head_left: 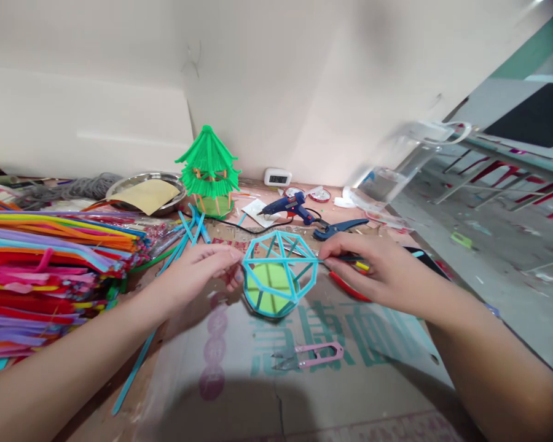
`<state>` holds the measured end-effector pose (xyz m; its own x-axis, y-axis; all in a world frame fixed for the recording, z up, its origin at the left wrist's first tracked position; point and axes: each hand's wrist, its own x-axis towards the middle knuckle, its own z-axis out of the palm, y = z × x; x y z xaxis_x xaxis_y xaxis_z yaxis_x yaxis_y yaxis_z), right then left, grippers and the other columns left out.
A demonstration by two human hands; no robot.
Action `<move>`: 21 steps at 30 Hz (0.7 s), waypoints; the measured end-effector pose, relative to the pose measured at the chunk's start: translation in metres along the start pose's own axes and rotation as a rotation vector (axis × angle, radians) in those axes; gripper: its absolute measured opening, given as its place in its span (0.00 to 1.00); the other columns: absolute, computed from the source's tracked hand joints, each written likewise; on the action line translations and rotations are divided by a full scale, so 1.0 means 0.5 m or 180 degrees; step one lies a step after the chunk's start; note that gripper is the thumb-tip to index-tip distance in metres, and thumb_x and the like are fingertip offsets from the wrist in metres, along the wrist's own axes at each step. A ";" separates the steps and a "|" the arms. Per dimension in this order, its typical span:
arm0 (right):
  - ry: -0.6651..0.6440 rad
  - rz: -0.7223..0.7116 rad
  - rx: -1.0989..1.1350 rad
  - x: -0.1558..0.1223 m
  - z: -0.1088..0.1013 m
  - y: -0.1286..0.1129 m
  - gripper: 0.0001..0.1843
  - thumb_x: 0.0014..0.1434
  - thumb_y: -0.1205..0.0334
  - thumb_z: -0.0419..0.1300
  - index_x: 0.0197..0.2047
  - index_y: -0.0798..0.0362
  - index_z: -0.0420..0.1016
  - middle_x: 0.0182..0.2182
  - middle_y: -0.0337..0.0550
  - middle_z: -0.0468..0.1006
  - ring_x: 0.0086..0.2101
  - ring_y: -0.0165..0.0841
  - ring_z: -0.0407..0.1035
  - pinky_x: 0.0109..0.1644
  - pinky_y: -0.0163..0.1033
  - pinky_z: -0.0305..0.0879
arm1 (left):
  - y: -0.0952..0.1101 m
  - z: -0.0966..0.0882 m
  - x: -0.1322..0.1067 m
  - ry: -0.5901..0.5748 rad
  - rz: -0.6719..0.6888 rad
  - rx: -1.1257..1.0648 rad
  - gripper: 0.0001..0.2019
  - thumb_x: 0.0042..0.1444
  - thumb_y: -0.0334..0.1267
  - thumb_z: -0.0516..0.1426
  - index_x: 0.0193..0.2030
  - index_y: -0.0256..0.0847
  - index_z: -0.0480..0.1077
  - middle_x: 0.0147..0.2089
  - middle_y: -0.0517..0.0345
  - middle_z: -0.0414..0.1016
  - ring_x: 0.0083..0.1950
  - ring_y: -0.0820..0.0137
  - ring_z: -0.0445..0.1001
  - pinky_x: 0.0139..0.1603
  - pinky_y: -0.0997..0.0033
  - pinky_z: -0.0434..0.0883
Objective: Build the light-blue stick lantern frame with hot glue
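The blue lattice sits at mid-frame, a strip across it. The left hand pinches its left edge; the right hand pinches the strip's right end. Snips lie lower centre, a glue gun above centre, pipe cleaners far left.

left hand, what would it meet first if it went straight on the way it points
The blue frame, at its left side; the left hand seems to touch it, though depth is unclear.

Snips lie before the frame, glue gun behind.
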<state>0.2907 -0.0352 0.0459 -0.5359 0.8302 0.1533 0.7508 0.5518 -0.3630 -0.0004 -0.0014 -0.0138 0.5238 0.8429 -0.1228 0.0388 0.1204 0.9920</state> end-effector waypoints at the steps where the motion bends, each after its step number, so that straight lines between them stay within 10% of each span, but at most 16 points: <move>1: -0.0007 0.0003 -0.0012 0.000 0.000 0.001 0.05 0.61 0.65 0.56 0.41 0.49 0.71 0.33 0.38 0.77 0.31 0.30 0.70 0.34 0.34 0.62 | 0.001 0.001 -0.001 0.0012 -0.0038 0.0019 0.17 0.58 0.48 0.56 0.26 0.38 0.73 0.25 0.56 0.71 0.28 0.70 0.70 0.28 0.72 0.68; 21: 0.0029 -0.0001 -0.0081 0.000 -0.003 -0.003 0.07 0.62 0.68 0.55 0.41 0.51 0.72 0.34 0.40 0.78 0.32 0.31 0.70 0.36 0.34 0.63 | 0.012 0.003 -0.001 0.0151 -0.0201 0.0322 0.15 0.54 0.47 0.58 0.22 0.39 0.71 0.23 0.57 0.70 0.25 0.70 0.68 0.27 0.71 0.66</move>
<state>0.2901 -0.0358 0.0476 -0.5327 0.8307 0.1619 0.7604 0.5538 -0.3394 0.0008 -0.0020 -0.0079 0.4768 0.8595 -0.1840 0.1574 0.1225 0.9799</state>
